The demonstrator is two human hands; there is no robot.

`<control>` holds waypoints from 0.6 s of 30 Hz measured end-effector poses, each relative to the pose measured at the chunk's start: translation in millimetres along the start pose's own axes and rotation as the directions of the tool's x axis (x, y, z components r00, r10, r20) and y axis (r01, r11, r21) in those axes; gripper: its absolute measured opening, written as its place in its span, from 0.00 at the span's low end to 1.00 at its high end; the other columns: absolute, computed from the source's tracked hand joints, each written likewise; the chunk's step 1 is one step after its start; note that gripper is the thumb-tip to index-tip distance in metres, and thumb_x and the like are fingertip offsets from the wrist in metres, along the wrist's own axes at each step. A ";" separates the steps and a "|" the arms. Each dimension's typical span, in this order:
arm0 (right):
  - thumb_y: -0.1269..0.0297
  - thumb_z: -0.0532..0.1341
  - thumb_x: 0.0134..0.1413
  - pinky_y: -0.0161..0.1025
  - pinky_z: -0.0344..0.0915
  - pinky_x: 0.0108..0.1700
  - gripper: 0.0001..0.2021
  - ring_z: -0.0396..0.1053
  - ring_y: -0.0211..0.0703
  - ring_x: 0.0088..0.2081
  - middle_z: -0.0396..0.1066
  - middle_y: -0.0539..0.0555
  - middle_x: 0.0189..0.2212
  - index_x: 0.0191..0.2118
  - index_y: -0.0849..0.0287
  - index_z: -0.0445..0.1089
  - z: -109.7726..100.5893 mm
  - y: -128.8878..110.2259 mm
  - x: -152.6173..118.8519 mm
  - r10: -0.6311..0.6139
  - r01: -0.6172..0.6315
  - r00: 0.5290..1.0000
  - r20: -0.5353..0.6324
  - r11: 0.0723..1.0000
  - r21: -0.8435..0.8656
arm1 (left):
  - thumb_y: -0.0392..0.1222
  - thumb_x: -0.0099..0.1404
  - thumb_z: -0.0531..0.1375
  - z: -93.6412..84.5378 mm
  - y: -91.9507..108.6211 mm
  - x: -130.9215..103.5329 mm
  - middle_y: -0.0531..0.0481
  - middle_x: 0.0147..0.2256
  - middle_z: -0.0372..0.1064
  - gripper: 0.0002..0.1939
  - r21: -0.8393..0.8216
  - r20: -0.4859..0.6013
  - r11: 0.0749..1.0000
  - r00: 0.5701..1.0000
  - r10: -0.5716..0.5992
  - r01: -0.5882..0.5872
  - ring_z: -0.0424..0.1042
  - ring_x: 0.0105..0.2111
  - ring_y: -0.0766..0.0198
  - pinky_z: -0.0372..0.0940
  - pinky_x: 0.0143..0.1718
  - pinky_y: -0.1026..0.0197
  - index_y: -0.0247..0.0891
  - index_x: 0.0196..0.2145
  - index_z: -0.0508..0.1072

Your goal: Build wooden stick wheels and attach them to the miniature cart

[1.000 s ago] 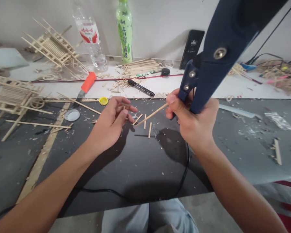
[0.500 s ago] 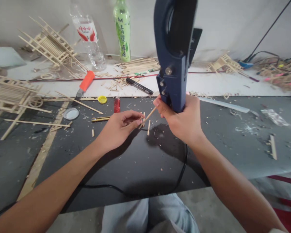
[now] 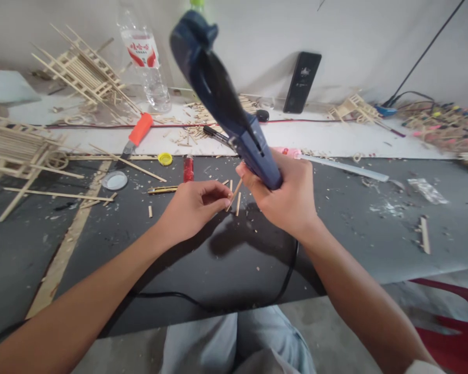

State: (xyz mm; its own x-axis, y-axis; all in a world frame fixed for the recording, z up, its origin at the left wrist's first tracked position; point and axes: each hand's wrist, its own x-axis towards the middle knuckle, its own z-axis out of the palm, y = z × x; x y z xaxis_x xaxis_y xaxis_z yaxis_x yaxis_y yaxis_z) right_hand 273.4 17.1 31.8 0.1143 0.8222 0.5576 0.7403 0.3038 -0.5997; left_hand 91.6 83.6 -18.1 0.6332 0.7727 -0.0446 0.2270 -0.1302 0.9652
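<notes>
My left hand [image 3: 197, 208] is closed at the fingertips on one end of a thin wooden stick [image 3: 236, 193], low over the dark tabletop. My right hand [image 3: 284, 195] is wrapped round a dark blue tool [image 3: 253, 150], which leans up and to the left; its thumb and fingertip are at the stick's upper end. Just below the stick lies a short stick piece [image 3: 238, 204]. A red lighter [image 3: 188, 169] and a yellow-and-black cutter [image 3: 163, 190] are beyond my left hand.
Wooden cart models [image 3: 17, 148] stand at the left. An orange-handled knife [image 3: 140, 130], a water bottle [image 3: 150, 78], a yellow cap [image 3: 164, 158] and a black marker [image 3: 215, 134] are farther back. A black cable [image 3: 171, 295] crosses the front; a black phone [image 3: 302, 83] leans on the wall.
The blue tool has tilted from nearly upright to the left in my right hand, uncovering the phone. My right hand has moved slightly left, and the stick stands steeper.
</notes>
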 end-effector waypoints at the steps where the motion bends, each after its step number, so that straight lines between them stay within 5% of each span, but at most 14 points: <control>1: 0.67 0.64 0.60 0.37 0.60 0.34 0.06 0.61 0.35 0.24 0.65 0.44 0.21 0.31 0.55 0.70 0.1 -1.7 -0.2 -0.017 0.017 1.000 0.008 1.000 -0.005 | 0.44 0.64 0.67 -0.6 0.6 -0.5 0.51 0.33 0.80 0.07 0.020 -0.006 1.000 1.000 0.007 -0.007 0.77 0.36 0.61 0.68 0.41 0.61 0.37 0.36 0.81; 18: 0.66 0.63 0.61 0.35 0.59 0.31 0.06 0.58 0.35 0.23 0.65 0.45 0.21 0.32 0.57 0.72 1.3 -4.3 2.7 0.007 -0.010 0.998 0.064 0.999 0.051 | 0.44 0.66 0.66 -2.8 1.5 -3.0 0.49 0.32 0.81 0.08 0.082 0.038 0.996 0.999 0.033 -0.036 0.78 0.35 0.59 0.65 0.34 0.63 0.37 0.37 0.80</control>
State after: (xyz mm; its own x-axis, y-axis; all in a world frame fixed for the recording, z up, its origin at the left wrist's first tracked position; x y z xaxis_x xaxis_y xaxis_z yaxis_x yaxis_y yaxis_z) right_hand 269.6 18.6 35.1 0.0768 0.8533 0.5157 0.7041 0.3198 -0.6340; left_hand 88.0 82.8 -15.7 0.6679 0.7439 -0.0230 0.2642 -0.2082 0.9417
